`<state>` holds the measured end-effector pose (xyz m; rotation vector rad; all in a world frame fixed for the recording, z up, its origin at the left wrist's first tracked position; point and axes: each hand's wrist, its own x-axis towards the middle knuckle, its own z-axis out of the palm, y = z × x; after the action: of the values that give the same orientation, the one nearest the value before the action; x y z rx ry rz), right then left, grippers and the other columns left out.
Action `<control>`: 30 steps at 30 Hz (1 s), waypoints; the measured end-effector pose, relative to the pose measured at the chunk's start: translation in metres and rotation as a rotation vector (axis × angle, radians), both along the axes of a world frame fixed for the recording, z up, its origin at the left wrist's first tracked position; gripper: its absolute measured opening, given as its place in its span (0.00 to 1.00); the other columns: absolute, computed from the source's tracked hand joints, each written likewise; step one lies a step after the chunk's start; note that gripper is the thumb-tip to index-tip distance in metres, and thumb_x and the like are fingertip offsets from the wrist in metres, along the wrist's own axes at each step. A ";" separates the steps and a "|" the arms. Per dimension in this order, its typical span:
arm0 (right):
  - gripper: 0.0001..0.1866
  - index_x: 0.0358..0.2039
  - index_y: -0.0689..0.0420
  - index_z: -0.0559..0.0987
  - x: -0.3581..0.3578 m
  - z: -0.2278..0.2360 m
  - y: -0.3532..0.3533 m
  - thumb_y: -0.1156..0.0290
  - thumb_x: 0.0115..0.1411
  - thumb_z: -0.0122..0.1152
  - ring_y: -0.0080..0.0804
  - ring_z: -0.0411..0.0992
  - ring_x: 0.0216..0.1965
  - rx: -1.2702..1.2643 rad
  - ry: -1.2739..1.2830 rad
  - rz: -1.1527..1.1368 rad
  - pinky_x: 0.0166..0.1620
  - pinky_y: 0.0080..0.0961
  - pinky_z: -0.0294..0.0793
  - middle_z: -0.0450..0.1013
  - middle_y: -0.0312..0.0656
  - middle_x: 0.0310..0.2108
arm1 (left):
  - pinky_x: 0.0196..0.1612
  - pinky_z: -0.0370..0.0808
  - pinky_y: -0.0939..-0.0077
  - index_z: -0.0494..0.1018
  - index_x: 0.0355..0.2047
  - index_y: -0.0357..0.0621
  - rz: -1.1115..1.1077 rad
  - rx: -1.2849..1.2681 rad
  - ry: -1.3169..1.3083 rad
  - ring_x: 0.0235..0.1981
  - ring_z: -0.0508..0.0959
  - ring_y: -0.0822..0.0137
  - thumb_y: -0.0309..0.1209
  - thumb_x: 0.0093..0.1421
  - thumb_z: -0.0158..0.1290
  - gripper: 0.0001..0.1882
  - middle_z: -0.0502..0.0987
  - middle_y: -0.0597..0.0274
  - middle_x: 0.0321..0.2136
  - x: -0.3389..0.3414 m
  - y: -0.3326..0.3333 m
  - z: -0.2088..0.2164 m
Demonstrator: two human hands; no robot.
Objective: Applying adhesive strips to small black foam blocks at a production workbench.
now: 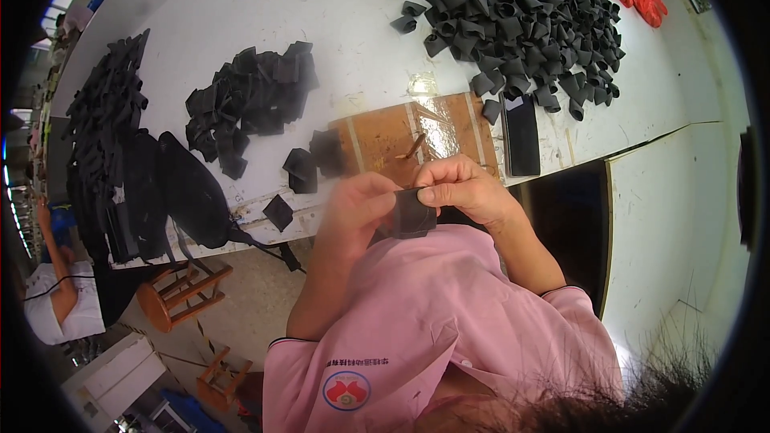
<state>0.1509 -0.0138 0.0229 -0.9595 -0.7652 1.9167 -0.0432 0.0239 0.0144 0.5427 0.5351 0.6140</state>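
A small flat black piece (pixel 416 215), which looks like fabric or foam, is held up close to my chest at the table's front edge. My right hand (pixel 467 190) pinches its upper right corner between thumb and fingers. Slightly blurred, my left hand (pixel 365 204) has its thumb and bent fingers closed at the left edge of the same piece. Just beyond my hands lies a brown board (pixel 369 132) with strips of clear tape, and a thin brown stick-like thing (pixel 413 147) rests on it.
Curled black pieces form a large heap (pixel 513 24) at the back right. Flat black pieces lie in a pile (pixel 253 96) and a long stack (pixel 104 120) to the left. A dark phone (pixel 522 136) sits right of the board. Wooden stools (pixel 180 293) and another person (pixel 68 297) are at left.
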 end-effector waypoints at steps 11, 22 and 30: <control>0.12 0.30 0.61 0.71 -0.029 0.016 -0.003 0.72 0.46 0.63 0.26 0.66 0.21 0.643 -1.033 -0.474 0.24 0.20 0.65 0.64 0.40 0.24 | 0.18 0.65 0.89 0.70 0.29 0.36 0.342 0.250 0.357 0.15 0.69 0.79 0.21 0.52 0.52 0.03 0.72 0.65 0.17 0.019 -0.010 0.001; 0.08 0.29 0.64 0.73 -0.034 0.015 0.000 0.80 0.45 0.58 0.35 0.68 0.22 0.977 -1.168 -0.526 0.24 0.25 0.69 0.67 0.43 0.25 | 0.22 0.68 0.88 0.68 0.29 0.34 0.510 0.884 0.731 0.19 0.71 0.79 0.20 0.55 0.48 0.02 0.72 0.64 0.20 0.037 -0.018 0.005; 0.15 0.30 0.65 0.72 -0.034 0.011 0.001 0.76 0.39 0.58 0.36 0.68 0.26 1.166 -1.356 -0.459 0.26 0.26 0.70 0.66 0.43 0.27 | 0.21 0.69 0.90 0.66 0.33 0.33 0.643 0.639 0.608 0.19 0.71 0.79 0.17 0.54 0.48 0.06 0.73 0.61 0.21 0.042 -0.016 0.012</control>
<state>0.1166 -0.0128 0.0337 -1.3241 -1.8536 0.0005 -0.0014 0.0079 0.0263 1.1975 1.1195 1.2628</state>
